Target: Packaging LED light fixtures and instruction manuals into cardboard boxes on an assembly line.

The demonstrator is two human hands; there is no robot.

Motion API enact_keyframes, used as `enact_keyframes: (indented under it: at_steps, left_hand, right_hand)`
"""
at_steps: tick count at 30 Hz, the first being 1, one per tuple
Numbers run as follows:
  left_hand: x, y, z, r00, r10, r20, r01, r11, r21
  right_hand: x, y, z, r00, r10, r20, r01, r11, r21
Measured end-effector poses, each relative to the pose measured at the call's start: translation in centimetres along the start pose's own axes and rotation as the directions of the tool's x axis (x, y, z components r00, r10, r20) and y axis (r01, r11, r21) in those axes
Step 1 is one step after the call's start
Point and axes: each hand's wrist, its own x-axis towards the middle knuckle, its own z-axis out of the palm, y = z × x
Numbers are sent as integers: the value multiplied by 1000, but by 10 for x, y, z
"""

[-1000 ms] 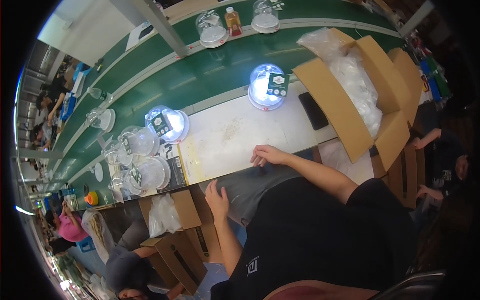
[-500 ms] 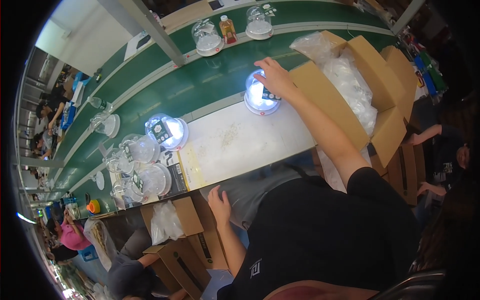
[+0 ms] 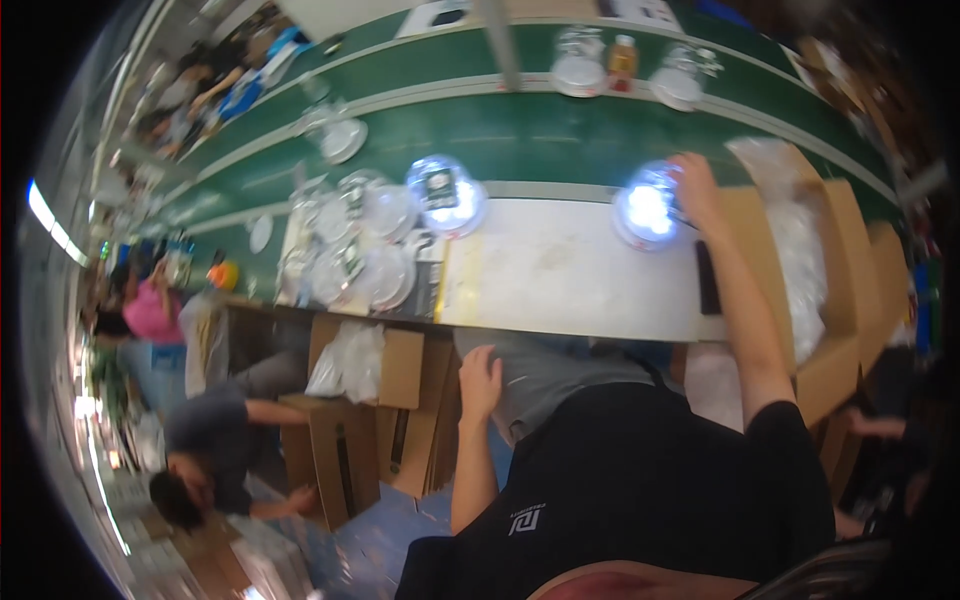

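Note:
A lit clear dome lamp (image 3: 648, 208) with a round base sits on the right part of the white board (image 3: 570, 270). My right hand (image 3: 694, 190) holds it at the upper right side of the dome, fingers against the clear cover; their tips blur. My left hand (image 3: 481, 380) hangs just below the board's front edge, loosely open and holding nothing. A second lit dome lamp (image 3: 447, 200) with a dark green tag rests at the board's left end. Left of it several unlit dome lamps (image 3: 385, 275) lie close together.
An open carton (image 3: 745, 235) with clear plastic bags (image 3: 805, 290) stands right of the board. Behind runs a green conveyor belt (image 3: 560, 135), with more domes and an amber bottle (image 3: 622, 62) beyond. Cartons (image 3: 345, 455) and a crouching co-worker (image 3: 215, 430) are at lower left.
The view has turned, so the bench now lies more level and further right. My right hand has slid from over the dome's top to its right side. The left stays low.

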Motion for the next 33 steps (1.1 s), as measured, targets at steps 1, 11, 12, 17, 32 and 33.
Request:
enact_keyframes:
  at_steps: [1, 11, 12, 17, 32, 33]
  left_hand:
    - [0, -2, 0, 1000, -3, -12, 3, 1000, -3]
    - [-6, 0, -4, 999, -46, -8, 46, 999, 3]
    - [-6, -1, -4, 999, -50, 3, 50, 999, 9]
    - [-4, -1, -1, 998, -67, 23, 67, 998, 11]
    - [-70, -67, -64, 915, -329, -233, 365, 921, 133]
    - [-83, -77, -65, 895, -388, -221, 424, 893, 150]
  right_hand:
    - [-1, -2, -3, 1000, 10, 2, -10, 1000, -26]
    - [3, -26, -19, 993, 73, 95, -75, 997, 16]
    - [2, -28, -21, 991, 74, 108, -76, 997, 8]
    - [4, -27, -26, 983, 54, 176, -46, 998, -51]
    - [-59, -66, -30, 997, -62, -55, 69, 986, 154]
    - [-66, -72, -24, 996, -77, -36, 82, 983, 165]
